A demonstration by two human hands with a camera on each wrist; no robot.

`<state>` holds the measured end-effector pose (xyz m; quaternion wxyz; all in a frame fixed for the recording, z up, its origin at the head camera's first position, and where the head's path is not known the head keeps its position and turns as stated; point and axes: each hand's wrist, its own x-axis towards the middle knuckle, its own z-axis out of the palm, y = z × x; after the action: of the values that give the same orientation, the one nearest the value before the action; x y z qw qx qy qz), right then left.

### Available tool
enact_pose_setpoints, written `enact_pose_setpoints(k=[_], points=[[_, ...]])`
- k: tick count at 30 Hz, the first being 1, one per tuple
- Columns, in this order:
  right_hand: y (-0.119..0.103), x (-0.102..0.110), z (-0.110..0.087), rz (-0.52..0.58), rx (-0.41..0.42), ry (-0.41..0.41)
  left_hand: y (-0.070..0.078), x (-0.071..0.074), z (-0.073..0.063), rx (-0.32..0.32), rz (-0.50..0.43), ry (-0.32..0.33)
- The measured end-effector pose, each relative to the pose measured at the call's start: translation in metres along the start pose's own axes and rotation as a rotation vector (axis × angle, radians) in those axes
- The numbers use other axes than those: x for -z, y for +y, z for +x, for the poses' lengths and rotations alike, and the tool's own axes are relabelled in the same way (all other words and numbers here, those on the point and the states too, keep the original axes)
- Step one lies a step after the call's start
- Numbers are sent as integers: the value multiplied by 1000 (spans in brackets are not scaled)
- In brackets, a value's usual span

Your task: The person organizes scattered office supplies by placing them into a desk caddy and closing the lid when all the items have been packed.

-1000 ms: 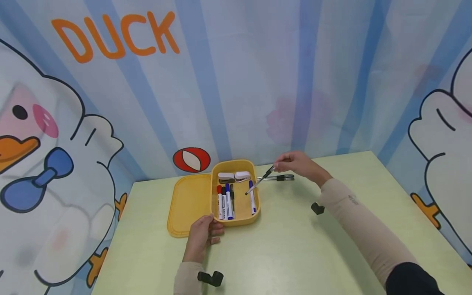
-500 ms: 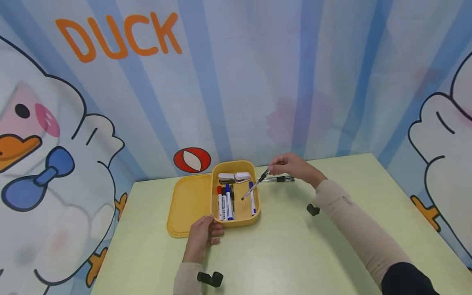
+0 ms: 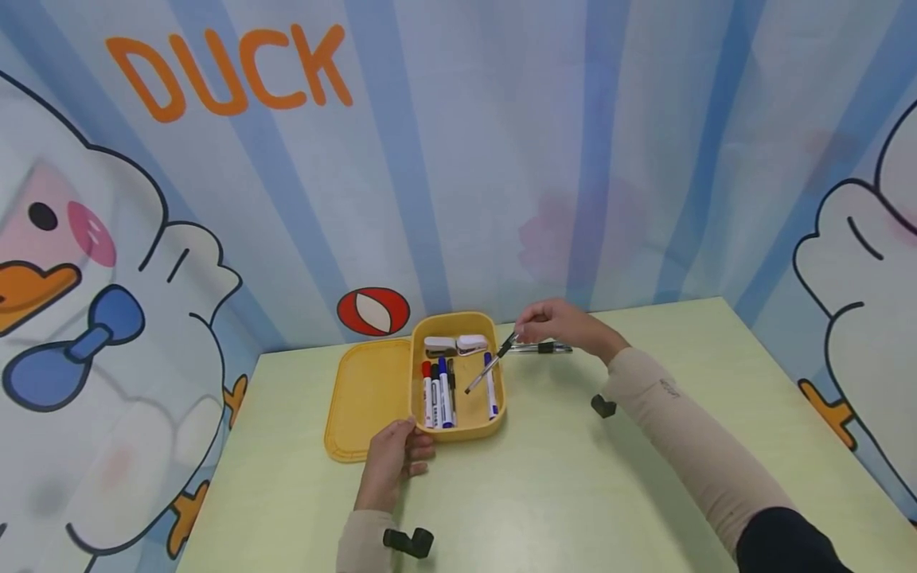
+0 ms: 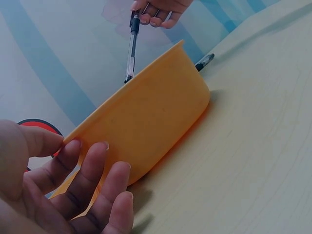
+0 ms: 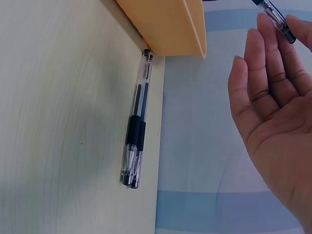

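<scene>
Pen point(image 4: 131, 48) under your right hand point(image 3: 564, 325), pinched near its top, should be light, stiff (slick, so favour the grip point(image 4: 135, 26)); your left hand point(image 3: 392, 458) pinches the box point(image 4: 151, 112).

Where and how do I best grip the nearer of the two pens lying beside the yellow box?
I'd pinch the nearer pen around its black grip, probably from above and the near side: it lies flat, that section sits away from the yellow box, and the far pen runs close along its other side. The right hand holds another pen.
</scene>
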<state>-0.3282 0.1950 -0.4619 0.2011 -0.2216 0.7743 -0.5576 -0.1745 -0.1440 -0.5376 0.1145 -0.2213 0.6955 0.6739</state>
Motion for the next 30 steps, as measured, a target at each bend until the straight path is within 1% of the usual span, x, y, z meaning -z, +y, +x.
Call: enact_pose_setpoints(k=[5,11,15,24,30], points=[[-2,-5,4,-10,3,-32,-1,1,1,-5,-4,1],[-6,-12,9,-67,2,-53,-2,1,-1,2,-9,0],[-8,-16,13,-93,-6,-62,-4,1,-1,-10,-17,-6],[-12,-22,23,-147,-26,-120,-4,0,5,-9,-14,-3],[-14,-25,28,-173,-35,-147,-4,1,4,-10,-15,-12]])
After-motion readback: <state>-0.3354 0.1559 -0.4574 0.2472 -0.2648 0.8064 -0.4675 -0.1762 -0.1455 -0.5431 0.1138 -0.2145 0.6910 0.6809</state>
